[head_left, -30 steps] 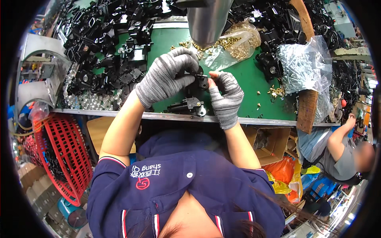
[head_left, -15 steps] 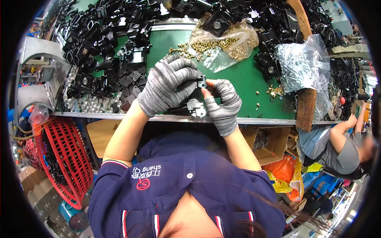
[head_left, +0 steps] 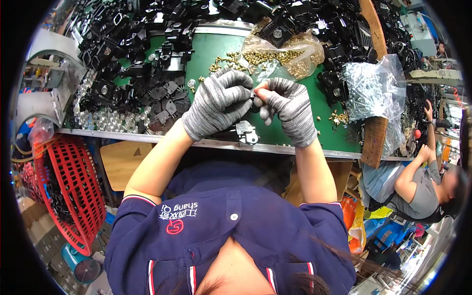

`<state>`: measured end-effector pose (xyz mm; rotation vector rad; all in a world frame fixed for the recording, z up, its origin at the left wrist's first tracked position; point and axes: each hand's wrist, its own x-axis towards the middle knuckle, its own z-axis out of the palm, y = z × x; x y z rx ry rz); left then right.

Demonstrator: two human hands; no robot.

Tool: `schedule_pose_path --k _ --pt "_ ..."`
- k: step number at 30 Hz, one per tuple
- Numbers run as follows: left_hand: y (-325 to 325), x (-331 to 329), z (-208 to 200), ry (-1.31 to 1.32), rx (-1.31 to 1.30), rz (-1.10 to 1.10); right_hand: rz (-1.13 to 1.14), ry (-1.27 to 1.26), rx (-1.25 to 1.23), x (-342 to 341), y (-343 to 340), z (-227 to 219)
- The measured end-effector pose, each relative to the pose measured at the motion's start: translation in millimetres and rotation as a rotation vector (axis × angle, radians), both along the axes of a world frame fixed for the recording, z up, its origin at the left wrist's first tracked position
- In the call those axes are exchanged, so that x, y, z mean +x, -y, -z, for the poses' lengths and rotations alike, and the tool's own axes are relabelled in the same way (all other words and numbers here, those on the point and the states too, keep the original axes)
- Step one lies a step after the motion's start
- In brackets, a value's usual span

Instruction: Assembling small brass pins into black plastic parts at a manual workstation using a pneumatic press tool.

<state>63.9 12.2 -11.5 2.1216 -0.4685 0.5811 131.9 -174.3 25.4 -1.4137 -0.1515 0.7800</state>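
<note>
In grey knit gloves, my two hands meet over the bench near its front edge. My left hand point(head_left: 220, 104) is curled round a small black part point(head_left: 253, 94), most of which its fingers hide. Thumb and forefinger of my right hand point(head_left: 291, 109) pinch together at the end of that part; whether a tiny piece sits between them cannot be made out. Below my hands a silver-and-black plate-like fitting point(head_left: 246, 132) lies by the metal edge. Beyond them, brass screws point(head_left: 263, 58) spill from a clear plastic bag point(head_left: 312, 53) on the green bench top point(head_left: 334, 135).
Black housings point(head_left: 103, 88) heap along the back and left, with clear round pieces point(head_left: 110, 119) and dark flat plates point(head_left: 164, 101) nearer. A bag of silver screws point(head_left: 373, 91) rests by a wooden block point(head_left: 374, 140). A red basket point(head_left: 73, 191) stands at left; another person point(head_left: 418, 191) sits at right.
My right hand has risen and turned, its thumb and forefinger now pinched at the black part's end. The part, plainer before, is now mostly covered. The view has shifted slightly.
</note>
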Motion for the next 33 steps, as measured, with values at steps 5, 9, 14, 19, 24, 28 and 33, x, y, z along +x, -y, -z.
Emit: schedule_pose_path --k 5,9,14,19,24,28,33 --pt "0 1 2 0.095 0.045 -0.015 -0.162 0.035 -0.130 11 0 -3" --pt "-1 0 7 0.121 0.031 -0.036 -0.094 0.289 -0.263 -1 -8 -3" --pt "2 1 10 0.130 0.037 -0.062 0.051 0.393 -0.021 15 0 -9" --pt "1 -1 10 0.130 0.028 -0.053 0.239 1.570 0.104 55 -68 -45" --pt "3 3 13 0.174 0.006 -0.045 0.349 1.114 0.146 49 -101 -47" --pt "3 2 14 0.157 0.012 -0.064 0.046 0.556 0.267 30 -62 -59" --pt "2 3 14 0.173 -0.046 -0.045 0.128 0.418 0.492 18 -45 -43"
